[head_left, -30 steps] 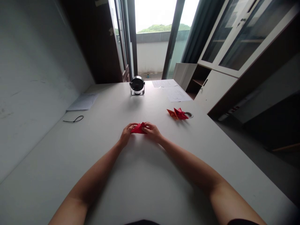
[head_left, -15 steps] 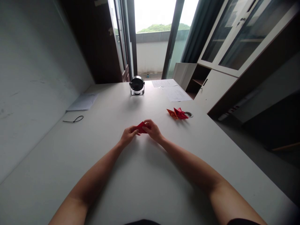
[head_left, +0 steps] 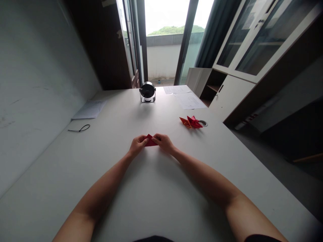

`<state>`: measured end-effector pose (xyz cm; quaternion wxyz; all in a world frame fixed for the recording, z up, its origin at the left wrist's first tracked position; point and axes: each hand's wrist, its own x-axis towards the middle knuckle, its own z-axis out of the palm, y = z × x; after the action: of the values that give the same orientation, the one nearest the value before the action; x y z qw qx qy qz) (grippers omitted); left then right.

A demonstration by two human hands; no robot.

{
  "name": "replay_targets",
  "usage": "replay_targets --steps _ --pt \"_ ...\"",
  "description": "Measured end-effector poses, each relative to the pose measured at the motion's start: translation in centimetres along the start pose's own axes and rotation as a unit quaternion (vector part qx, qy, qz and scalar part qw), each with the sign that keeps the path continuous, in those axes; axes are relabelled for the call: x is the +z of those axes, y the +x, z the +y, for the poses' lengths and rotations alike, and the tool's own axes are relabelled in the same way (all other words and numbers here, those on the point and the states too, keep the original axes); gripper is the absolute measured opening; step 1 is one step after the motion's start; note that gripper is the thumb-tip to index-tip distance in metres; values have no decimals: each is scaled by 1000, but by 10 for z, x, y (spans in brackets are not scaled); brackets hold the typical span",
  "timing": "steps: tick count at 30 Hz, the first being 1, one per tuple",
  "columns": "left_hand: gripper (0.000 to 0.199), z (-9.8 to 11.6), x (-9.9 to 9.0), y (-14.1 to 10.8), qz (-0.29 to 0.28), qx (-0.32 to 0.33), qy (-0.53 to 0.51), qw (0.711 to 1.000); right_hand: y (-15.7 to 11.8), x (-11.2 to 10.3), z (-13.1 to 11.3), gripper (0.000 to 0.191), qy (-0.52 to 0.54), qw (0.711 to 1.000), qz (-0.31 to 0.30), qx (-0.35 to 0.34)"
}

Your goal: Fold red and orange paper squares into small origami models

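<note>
A small folded piece of red paper (head_left: pixel 150 141) is held between both hands over the middle of the white table (head_left: pixel 151 188), one corner pointing away from me. My left hand (head_left: pixel 138 144) pinches its left side, thumb on top. On its right side my right hand (head_left: pixel 163 141) grips it with thumb and fingers. The fingers beneath the paper are hidden. Farther right on the table lie folded red paper pieces (head_left: pixel 194 122) beside an orange one (head_left: pixel 185 122), touching a pale ring-shaped object (head_left: pixel 204 123).
A round black device on a silver stand (head_left: pixel 147 91) is at the table's far side. Paper sheets lie at the back right (head_left: pixel 190 101) and left (head_left: pixel 89 109). A black cord loop (head_left: pixel 80 128) rests near the left wall. Cabinets (head_left: pixel 233 94) stand beyond the right edge.
The red paper has turned and tipped, so its corner now points away from me and its near edge is lower. My right hand has moved slightly down with it.
</note>
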<state>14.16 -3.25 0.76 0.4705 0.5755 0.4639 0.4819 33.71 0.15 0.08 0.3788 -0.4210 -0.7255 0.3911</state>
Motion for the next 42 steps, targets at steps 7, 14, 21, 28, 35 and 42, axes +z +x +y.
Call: replay_targets --steps 7,14,21,28,35,42 --pt "28 -2 -4 1 33 35 60 997 -5 2 -13 31 -27 999 -13 -14" --pt "27 -1 -2 0 71 11 -3 997 -2 -3 -11 41 2 998 59 -2" --pt "27 -6 -5 8 90 9 -92 992 -1 -9 -15 60 153 986 71 -2" --pt "30 -8 -5 8 48 3 -123 991 -6 1 -16 33 145 987 41 -58" --pt "29 -6 -5 7 28 0 -121 992 -6 2 -12 33 220 975 0 -40" --pt "28 -8 -5 7 -2 2 -105 995 -2 9 -5 22 229 972 23 -42"
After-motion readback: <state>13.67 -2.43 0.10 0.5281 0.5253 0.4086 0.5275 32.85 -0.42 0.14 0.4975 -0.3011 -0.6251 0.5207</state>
